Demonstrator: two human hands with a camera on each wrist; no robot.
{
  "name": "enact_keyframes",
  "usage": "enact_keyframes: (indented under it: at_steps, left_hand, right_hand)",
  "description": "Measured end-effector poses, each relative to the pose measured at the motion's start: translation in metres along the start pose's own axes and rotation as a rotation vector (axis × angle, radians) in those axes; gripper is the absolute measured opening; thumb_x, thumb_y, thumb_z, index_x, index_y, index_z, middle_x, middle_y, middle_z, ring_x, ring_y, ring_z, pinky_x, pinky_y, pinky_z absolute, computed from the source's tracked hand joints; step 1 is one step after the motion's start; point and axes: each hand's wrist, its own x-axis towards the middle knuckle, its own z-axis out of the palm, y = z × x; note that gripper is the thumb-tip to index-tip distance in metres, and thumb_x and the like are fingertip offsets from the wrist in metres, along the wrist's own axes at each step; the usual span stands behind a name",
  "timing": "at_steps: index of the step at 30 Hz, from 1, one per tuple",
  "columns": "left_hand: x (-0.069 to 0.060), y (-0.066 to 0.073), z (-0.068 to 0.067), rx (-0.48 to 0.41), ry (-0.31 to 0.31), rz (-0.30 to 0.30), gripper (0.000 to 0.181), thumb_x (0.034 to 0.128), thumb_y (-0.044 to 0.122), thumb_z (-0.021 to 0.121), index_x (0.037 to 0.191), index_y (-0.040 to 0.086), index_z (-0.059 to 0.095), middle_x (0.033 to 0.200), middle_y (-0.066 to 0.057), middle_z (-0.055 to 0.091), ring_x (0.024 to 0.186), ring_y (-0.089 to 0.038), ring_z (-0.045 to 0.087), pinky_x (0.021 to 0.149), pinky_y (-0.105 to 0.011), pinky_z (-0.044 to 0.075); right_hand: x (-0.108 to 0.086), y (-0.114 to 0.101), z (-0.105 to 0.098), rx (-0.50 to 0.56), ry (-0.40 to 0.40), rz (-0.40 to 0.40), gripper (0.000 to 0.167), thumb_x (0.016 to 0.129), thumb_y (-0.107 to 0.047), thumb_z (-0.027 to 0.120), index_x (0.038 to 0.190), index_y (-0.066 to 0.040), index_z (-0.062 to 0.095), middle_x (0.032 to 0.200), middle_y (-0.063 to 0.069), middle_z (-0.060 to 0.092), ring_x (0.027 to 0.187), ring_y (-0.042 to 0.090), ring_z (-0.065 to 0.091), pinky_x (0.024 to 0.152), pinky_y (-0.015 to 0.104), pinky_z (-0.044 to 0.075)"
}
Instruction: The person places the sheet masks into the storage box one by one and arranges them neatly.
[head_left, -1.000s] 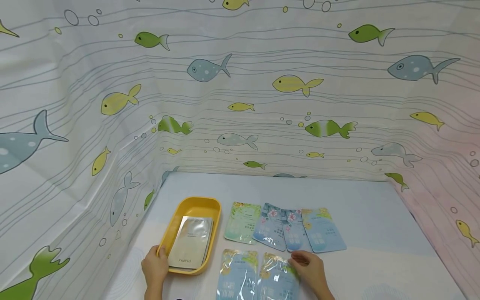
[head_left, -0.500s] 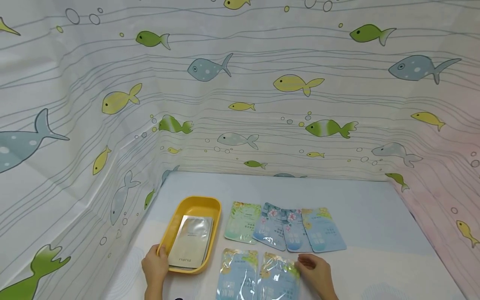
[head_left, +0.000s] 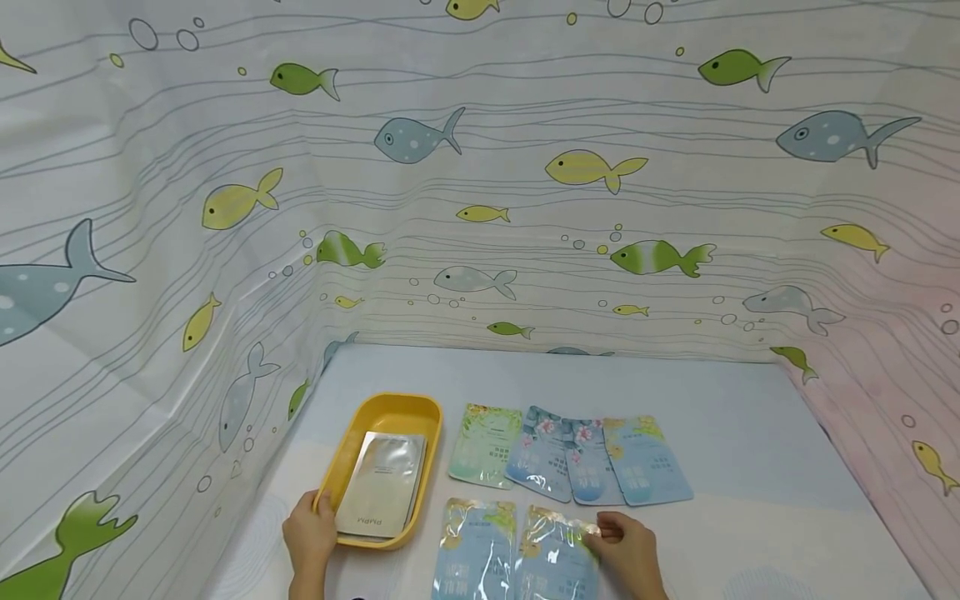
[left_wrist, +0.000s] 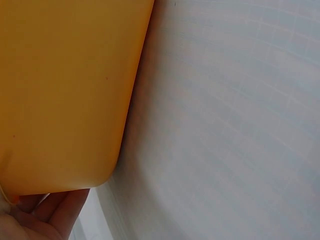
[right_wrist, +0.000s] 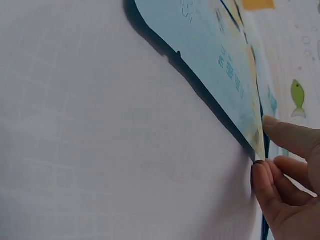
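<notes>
At the front left, my left hand (head_left: 309, 529) grips the near left corner of a yellow tray (head_left: 341, 467). In the left wrist view the fingers (left_wrist: 67, 210) reach under the tray wall (left_wrist: 65, 100). Pale face mask sachets (head_left: 382, 483) lie stacked inside, the top one covering those below. My right hand (head_left: 628, 550) is at the far right corner of a shiny blue face mask sachet (head_left: 558, 554). The right wrist view has its thumb and curled fingers (right_wrist: 295, 175) pinching the corner of this sachet (right_wrist: 210, 65). Another blue sachet (head_left: 476, 550) lies alongside, left of it.
Behind these lies a row of sachets: a green one (head_left: 486, 446), two overlapping flowered blue ones (head_left: 542, 467), and a light blue one (head_left: 648, 467). A fish-patterned sheet (head_left: 525, 250) rises as walls around the back and sides of the table (head_left: 787, 467).
My right hand has shifted slightly right and nearer along the blue sachet's corner, then slightly back left. The left hand, tray and other sachets have stayed put.
</notes>
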Motion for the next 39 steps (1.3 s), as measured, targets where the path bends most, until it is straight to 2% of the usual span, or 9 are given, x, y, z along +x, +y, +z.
enact_keyframes:
  at_steps: [13,16,23,30,39]
  left_hand:
    - [0.001,-0.001,0.0,0.004,-0.003,0.003,0.023,0.092,0.006,0.052,0.099,-0.016,0.058,0.087,-0.034,0.062,0.073,-0.051,0.059,0.066,-0.057,0.043]
    - [0.001,0.0,0.0,0.003,0.003,0.007,0.024,0.0917,0.006,0.052,0.098,-0.016,0.059,0.087,-0.035,0.062,0.075,-0.052,0.058,0.067,-0.057,0.043]
    - [0.001,-0.001,0.0,0.008,0.004,0.003,0.024,0.0917,0.006,0.052,0.099,-0.016,0.058,0.087,-0.035,0.062,0.073,-0.051,0.058,0.065,-0.056,0.043]
    - [0.001,-0.002,0.0,0.009,-0.013,-0.014,0.025,0.092,0.006,0.051,0.1,-0.016,0.058,0.092,-0.036,0.062,0.077,-0.053,0.057,0.069,-0.058,0.041]
    - [0.0,0.0,-0.002,0.008,-0.018,-0.02,0.025,0.0918,0.006,0.051,0.1,-0.016,0.058,0.092,-0.036,0.061,0.078,-0.054,0.056,0.069,-0.058,0.041]
  right_hand:
    - [-0.003,-0.007,0.002,-0.073,0.029,0.003,0.045,0.062,-0.006,0.083,0.097,0.013,0.063,0.073,0.007,0.063,0.065,0.016,0.061,0.061,0.031,0.051]
    - [-0.003,-0.01,0.001,-0.089,0.023,0.043,0.045,0.061,-0.008,0.083,0.096,0.012,0.063,0.071,0.005,0.062,0.064,0.016,0.059,0.061,0.033,0.049]
    - [-0.004,-0.014,-0.001,-0.139,-0.045,0.15,0.048,0.066,-0.015,0.082,0.1,0.011,0.06,0.07,0.007,0.062,0.065,0.02,0.058,0.063,0.038,0.047]
    - [-0.01,-0.018,-0.003,-0.151,-0.064,0.168,0.049,0.065,-0.017,0.083,0.099,0.01,0.06,0.071,0.005,0.062,0.065,0.02,0.058,0.064,0.04,0.047]
    - [-0.01,-0.02,0.0,-0.162,-0.074,0.213,0.042,0.063,-0.014,0.085,0.088,0.008,0.06,0.071,0.009,0.059,0.064,0.021,0.055,0.061,0.038,0.046]
